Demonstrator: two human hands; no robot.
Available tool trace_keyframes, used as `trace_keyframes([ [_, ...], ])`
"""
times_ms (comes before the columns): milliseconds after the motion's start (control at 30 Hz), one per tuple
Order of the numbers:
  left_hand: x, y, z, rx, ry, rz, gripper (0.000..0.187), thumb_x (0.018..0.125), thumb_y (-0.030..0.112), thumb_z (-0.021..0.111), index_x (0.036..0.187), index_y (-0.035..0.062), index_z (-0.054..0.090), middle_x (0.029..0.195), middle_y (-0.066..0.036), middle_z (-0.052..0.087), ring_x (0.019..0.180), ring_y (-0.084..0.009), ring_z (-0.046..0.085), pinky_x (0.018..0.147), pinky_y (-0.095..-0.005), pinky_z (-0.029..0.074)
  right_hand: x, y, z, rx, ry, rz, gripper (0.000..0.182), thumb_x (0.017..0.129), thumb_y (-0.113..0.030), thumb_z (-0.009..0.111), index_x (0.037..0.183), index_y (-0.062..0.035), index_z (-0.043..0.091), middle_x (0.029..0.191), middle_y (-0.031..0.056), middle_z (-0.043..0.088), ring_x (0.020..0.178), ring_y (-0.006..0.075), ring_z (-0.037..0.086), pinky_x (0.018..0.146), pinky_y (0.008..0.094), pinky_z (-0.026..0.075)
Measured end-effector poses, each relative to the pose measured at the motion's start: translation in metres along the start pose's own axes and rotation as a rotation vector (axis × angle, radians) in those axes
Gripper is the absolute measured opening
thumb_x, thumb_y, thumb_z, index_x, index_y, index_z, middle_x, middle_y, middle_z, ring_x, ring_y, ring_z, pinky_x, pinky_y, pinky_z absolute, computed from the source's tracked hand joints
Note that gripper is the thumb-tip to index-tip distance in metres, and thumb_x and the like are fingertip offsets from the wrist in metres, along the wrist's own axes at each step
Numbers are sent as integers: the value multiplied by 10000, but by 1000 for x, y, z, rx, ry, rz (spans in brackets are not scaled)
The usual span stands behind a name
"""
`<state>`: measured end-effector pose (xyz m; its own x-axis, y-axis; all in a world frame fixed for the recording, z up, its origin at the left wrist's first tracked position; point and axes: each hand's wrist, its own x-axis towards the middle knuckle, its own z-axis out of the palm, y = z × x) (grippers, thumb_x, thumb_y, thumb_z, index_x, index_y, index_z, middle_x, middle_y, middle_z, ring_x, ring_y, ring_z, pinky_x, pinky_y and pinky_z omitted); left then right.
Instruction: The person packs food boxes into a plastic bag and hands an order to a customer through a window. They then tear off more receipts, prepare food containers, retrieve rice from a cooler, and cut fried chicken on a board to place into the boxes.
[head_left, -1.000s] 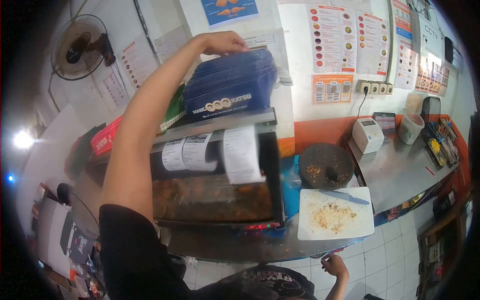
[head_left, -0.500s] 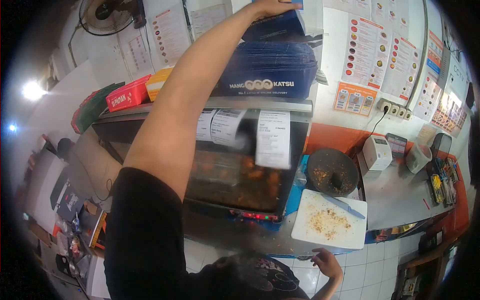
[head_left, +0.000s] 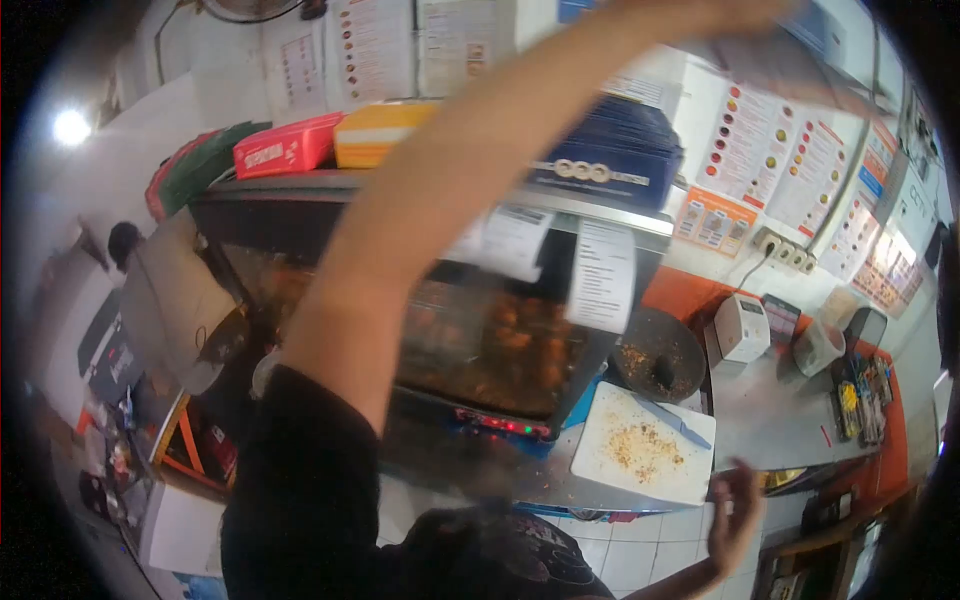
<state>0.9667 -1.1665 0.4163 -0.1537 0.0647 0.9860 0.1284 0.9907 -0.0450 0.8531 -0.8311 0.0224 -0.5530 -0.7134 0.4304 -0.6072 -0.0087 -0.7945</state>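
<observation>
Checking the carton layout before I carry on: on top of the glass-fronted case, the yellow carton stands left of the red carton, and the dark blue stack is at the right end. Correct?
Not quite: the head view shows the yellow carton right of the red carton. Both are on the glass-fronted case, with the dark blue stack at the right end.

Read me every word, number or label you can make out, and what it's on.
"SI PAMAN", blurred: red box.
"KATSU", faint: stacked blue cartons; the lettering left of the ring logo is partly covered by the arm.
"CCT", ending unclear: pale box on the wall.
Too small or blurred to read: hanging receipts, wall menus, orange poster.
Held carton in the left hand: no readable print.
</observation>
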Motion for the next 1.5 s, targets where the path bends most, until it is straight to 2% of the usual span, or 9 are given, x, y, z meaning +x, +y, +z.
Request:
trace_keyframes([
  [33,-31,35,9,225,199,292,534,738,431,805,980,-15,638,952,-198,680,877,-236,649,769,-346,492,7,-28,-3,189,100,7,430,961,-91,578,1354,31,453,969,105,600,864,149,582,721,285,496],
  [200,-101,153,41,-403,-238,336,253,753,293,659,708,46,689,695,-185,665,679,-328,685,651,-433,553,56,-80,-24,-250,926,-449,506,966,-441,497,1299,-60,501,1189,148,621,936,204,670,740,360,589],
  [233,-123,177,23,-525,-289,336,235,780,276,646,736,48,687,716,-174,671,686,-335,683,650,-443,550,78,-186,22,-649,1149,143,500,957,-409,513,1307,-52,495,1188,177,613,969,216,665,731,384,588],
  [300,-155,209,-10,-672,-357,320,202,833,241,621,792,52,682,757,-153,683,700,-350,679,648,-461,546,92,-282,64,-874,1275,452,506,945,-383,532,1316,-42,488,1189,207,602,1005,230,658,725,408,585],
  [367,-171,223,-34,-672,-363,277,188,859,224,608,820,55,679,777,-142,689,707,-357,677,646,-470,544,60,-231,37,-659,1388,-401,523,937,-395,540,1319,-40,487,1194,209,597,1008,235,654,730,408,580],
  [500,-190,229,-67,-588,-358,142,240,851,272,605,742,69,671,763,-133,687,741,-367,686,663,-454,548,38,-219,49,-604,1342,-687,559,923,-419,554,1324,-36,485,1205,213,588,1016,244,647,739,408,569],
  [1033,-257,240,-270,-533,-376,-184,139,910,241,589,933,104,585,610,-81,630,588,-279,675,478,-454,520,-65,-231,179,-119,701,-967,704,867,-514,611,1347,-18,475,1245,230,551,1044,279,617,779,408,527],
  [1133,-301,239,-304,-318,-232,-361,207,724,124,668,867,-10,603,675,-154,656,647,-278,691,603,-398,526,-86,-228,206,21,428,-947,731,856,-532,621,1351,-15,473,1253,233,544,1050,286,612,786,408,519],
  [1500,-447,250,-432,-259,-233,-1213,286,904,138,620,1144,21,518,778,-117,668,712,-204,681,658,-332,522,-143,-261,317,-127,-886,-671,786,660,-391,846,1307,-61,545,1159,170,604,957,353,642,748,426,521],
])
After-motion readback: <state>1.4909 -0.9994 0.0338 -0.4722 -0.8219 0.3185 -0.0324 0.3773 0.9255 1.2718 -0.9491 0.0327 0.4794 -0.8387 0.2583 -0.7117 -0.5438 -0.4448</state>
